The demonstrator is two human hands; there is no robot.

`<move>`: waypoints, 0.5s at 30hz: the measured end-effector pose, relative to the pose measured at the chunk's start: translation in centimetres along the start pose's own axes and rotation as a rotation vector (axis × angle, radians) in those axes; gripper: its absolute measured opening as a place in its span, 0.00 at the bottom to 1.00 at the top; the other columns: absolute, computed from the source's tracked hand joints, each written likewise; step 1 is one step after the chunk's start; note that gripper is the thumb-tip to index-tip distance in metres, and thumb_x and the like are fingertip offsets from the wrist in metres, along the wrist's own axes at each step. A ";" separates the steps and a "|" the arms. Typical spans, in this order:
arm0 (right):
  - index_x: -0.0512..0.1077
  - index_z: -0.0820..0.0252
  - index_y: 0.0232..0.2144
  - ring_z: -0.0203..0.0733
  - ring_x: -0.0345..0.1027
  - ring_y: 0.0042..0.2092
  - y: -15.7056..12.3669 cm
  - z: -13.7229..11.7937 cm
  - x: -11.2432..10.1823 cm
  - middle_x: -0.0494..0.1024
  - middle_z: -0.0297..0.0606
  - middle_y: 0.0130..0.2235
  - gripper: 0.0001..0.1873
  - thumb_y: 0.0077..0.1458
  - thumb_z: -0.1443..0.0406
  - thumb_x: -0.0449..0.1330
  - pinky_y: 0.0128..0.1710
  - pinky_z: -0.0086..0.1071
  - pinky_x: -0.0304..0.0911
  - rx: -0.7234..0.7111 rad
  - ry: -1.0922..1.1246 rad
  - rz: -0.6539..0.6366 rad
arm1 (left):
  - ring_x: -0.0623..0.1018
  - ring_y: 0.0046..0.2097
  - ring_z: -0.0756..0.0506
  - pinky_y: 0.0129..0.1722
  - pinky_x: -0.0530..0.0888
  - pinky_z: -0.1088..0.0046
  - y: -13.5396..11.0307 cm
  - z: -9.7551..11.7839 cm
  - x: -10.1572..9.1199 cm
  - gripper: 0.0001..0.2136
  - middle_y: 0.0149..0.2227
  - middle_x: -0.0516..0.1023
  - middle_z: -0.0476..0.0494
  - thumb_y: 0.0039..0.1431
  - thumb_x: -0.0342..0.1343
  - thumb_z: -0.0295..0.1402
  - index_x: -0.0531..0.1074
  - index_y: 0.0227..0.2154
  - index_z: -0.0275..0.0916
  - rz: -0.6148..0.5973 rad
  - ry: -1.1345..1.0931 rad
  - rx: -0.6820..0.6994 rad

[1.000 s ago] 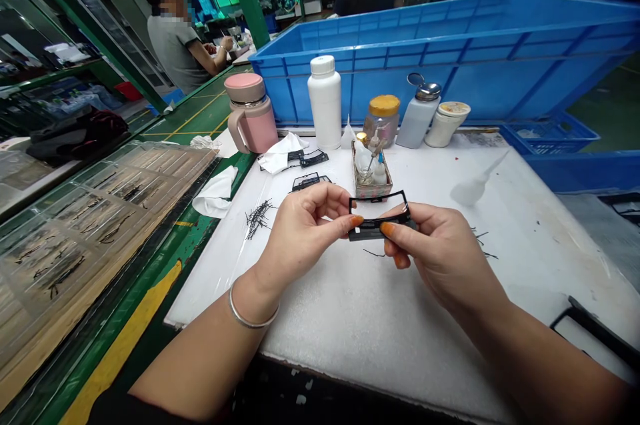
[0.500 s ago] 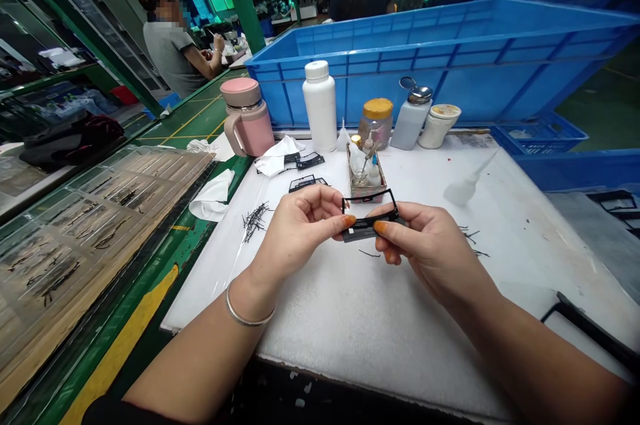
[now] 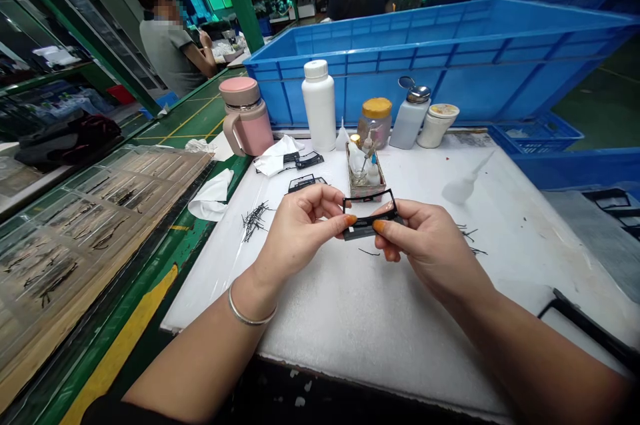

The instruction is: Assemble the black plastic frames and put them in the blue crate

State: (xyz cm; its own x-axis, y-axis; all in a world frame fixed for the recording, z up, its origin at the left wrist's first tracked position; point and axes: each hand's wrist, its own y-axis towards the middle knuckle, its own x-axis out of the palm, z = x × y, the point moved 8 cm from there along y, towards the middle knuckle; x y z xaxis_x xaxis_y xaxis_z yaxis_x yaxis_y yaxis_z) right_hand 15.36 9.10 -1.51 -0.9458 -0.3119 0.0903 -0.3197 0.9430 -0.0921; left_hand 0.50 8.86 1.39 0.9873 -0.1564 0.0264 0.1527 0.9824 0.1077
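Note:
Between both hands, above the middle of the white work surface [image 3: 320, 318], is a small black plastic frame [image 3: 369, 219] with a rectangular opening. My left hand [image 3: 305, 225] pinches its left end between thumb and fingers. My right hand [image 3: 420, 231] grips the right end, thumb on the near bar, other fingers curled underneath. Left of my left hand lies a pile of thin black strips [image 3: 255, 221]. One single strip [image 3: 369, 252] rests below the frame. More strips [image 3: 470, 235] lie beside my right hand, partly hidden by it.
A small box of bottles and tools [image 3: 367, 178] stands beyond my hands. Behind it are a white bottle [image 3: 319, 108], a pink mug [image 3: 247, 118], a pump bottle [image 3: 411, 118] and a large blue crate [image 3: 440, 71]. A divided tray [image 3: 100, 211] lies left. A co-worker [image 3: 167, 45] sits farther off.
Both hands keep their grip on the black frame and have hardly moved. The view has shifted very slightly. The co-worker's hand at the back left has moved a little.

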 end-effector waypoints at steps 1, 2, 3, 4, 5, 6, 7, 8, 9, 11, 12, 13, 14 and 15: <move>0.76 0.63 0.34 0.29 0.63 0.21 0.0 0.0 0.0 0.73 0.32 0.23 0.07 0.52 0.65 0.63 0.21 0.22 0.60 0.002 0.001 0.002 | 0.76 0.27 0.53 0.28 0.74 0.82 0.0 0.0 0.0 0.10 0.26 0.74 0.50 0.51 0.66 0.27 0.72 0.34 0.34 0.001 0.007 0.005; 0.76 0.63 0.33 0.29 0.63 0.21 0.0 0.0 0.0 0.73 0.32 0.23 0.07 0.52 0.65 0.63 0.21 0.22 0.60 0.004 0.004 0.004 | 0.76 0.27 0.53 0.28 0.74 0.82 0.0 -0.1 0.0 0.09 0.26 0.74 0.50 0.51 0.65 0.27 0.72 0.34 0.34 -0.001 0.008 0.005; 0.75 0.63 0.33 0.29 0.63 0.21 0.1 0.0 0.1 0.73 0.32 0.23 0.07 0.52 0.65 0.63 0.21 0.22 0.59 0.007 0.009 0.006 | 0.76 0.27 0.53 0.28 0.74 0.83 0.0 -0.1 0.0 0.09 0.26 0.74 0.50 0.51 0.65 0.27 0.72 0.34 0.34 -0.004 0.001 0.001; 0.75 0.63 0.33 0.29 0.62 0.21 0.1 0.0 0.1 0.73 0.33 0.22 0.07 0.52 0.64 0.63 0.21 0.21 0.59 0.011 0.017 0.006 | 0.75 0.27 0.54 0.28 0.74 0.83 0.0 -0.2 0.0 0.09 0.26 0.74 0.50 0.51 0.65 0.27 0.72 0.34 0.34 -0.008 -0.012 -0.004; 0.75 0.63 0.33 0.28 0.62 0.21 0.1 0.1 0.1 0.73 0.33 0.22 0.07 0.51 0.64 0.63 0.20 0.21 0.59 0.017 0.029 0.005 | 0.75 0.27 0.54 0.27 0.73 0.84 0.1 -0.3 0.0 0.09 0.26 0.74 0.50 0.51 0.66 0.27 0.71 0.34 0.34 -0.016 -0.032 -0.013; 0.75 0.64 0.33 0.29 0.63 0.21 0.1 0.2 0.1 0.73 0.33 0.22 0.08 0.51 0.64 0.64 0.20 0.21 0.59 0.026 0.043 -0.001 | 0.75 0.27 0.54 0.27 0.73 0.85 0.1 -0.5 0.0 0.10 0.26 0.74 0.50 0.51 0.66 0.27 0.71 0.34 0.34 -0.024 -0.055 -0.024; 0.75 0.64 0.34 0.29 0.63 0.21 0.1 0.2 0.0 0.74 0.33 0.23 0.09 0.51 0.64 0.64 0.20 0.22 0.59 0.037 0.059 -0.010 | 0.75 0.27 0.55 0.27 0.72 0.85 0.2 -0.6 0.0 0.10 0.26 0.74 0.51 0.51 0.66 0.27 0.71 0.34 0.34 -0.033 -0.079 -0.036; 0.75 0.64 0.35 0.29 0.63 0.21 0.1 0.3 0.0 0.74 0.33 0.23 0.10 0.51 0.63 0.64 0.20 0.22 0.59 0.049 0.074 -0.019 | 0.75 0.26 0.55 0.27 0.72 0.86 0.3 -0.8 0.0 0.10 0.25 0.74 0.51 0.51 0.66 0.27 0.71 0.35 0.34 -0.045 -0.104 -0.050; 0.75 0.63 0.36 0.29 0.64 0.21 0.1 0.4 0.0 0.74 0.34 0.23 0.12 0.51 0.61 0.65 0.20 0.22 0.59 0.058 0.087 -0.029 | 0.75 0.26 0.55 0.26 0.72 0.86 0.3 -1.0 0.0 0.11 0.25 0.74 0.51 0.51 0.66 0.28 0.71 0.35 0.34 -0.057 -0.129 -0.066; 0.75 0.64 0.35 0.30 0.65 0.21 0.2 0.5 -0.1 0.75 0.35 0.23 0.14 0.52 0.58 0.64 0.20 0.22 0.59 0.068 0.096 -0.050 | 0.74 0.25 0.55 0.25 0.71 0.86 0.4 -1.4 0.0 0.11 0.25 0.73 0.52 0.51 0.66 0.27 0.71 0.37 0.35 -0.082 -0.177 -0.104; 0.75 0.64 0.33 0.30 0.65 0.21 0.3 0.5 -0.2 0.75 0.36 0.23 0.15 0.53 0.56 0.63 0.20 0.22 0.59 0.068 0.095 -0.060 | 0.73 0.25 0.56 0.25 0.70 0.86 0.4 -1.6 0.0 0.12 0.25 0.73 0.52 0.51 0.65 0.27 0.71 0.38 0.35 -0.093 -0.196 -0.122; 0.75 0.65 0.30 0.30 0.65 0.20 0.4 0.5 -0.2 0.76 0.38 0.23 0.17 0.54 0.54 0.62 0.20 0.22 0.59 0.066 0.091 -0.070 | 0.73 0.24 0.56 0.24 0.70 0.86 0.4 -1.7 0.0 0.12 0.25 0.73 0.52 0.51 0.65 0.27 0.71 0.38 0.35 -0.103 -0.211 -0.139; 0.75 0.66 0.27 0.30 0.65 0.20 0.4 0.5 -0.2 0.76 0.39 0.23 0.19 0.55 0.53 0.61 0.20 0.22 0.59 0.064 0.087 -0.077 | 0.73 0.24 0.56 0.24 0.70 0.86 0.4 -1.8 0.0 0.12 0.25 0.72 0.52 0.51 0.65 0.27 0.71 0.39 0.35 -0.111 -0.219 -0.152; 0.74 0.66 0.26 0.30 0.66 0.20 0.5 0.6 -0.2 0.76 0.39 0.23 0.20 0.56 0.53 0.61 0.19 0.22 0.59 0.063 0.085 -0.081 | 0.72 0.24 0.56 0.24 0.70 0.86 0.5 -1.9 0.0 0.13 0.25 0.72 0.52 0.51 0.65 0.28 0.72 0.39 0.35 -0.117 -0.220 -0.161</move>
State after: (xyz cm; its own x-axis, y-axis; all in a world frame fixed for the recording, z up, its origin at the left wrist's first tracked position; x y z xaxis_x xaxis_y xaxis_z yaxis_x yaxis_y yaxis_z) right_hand 15.31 9.57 -2.12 -0.9095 -0.3733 0.1832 -0.4003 0.9052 -0.1425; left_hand 0.66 9.50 -0.41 0.9323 -0.2708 0.2397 0.2873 0.9572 -0.0362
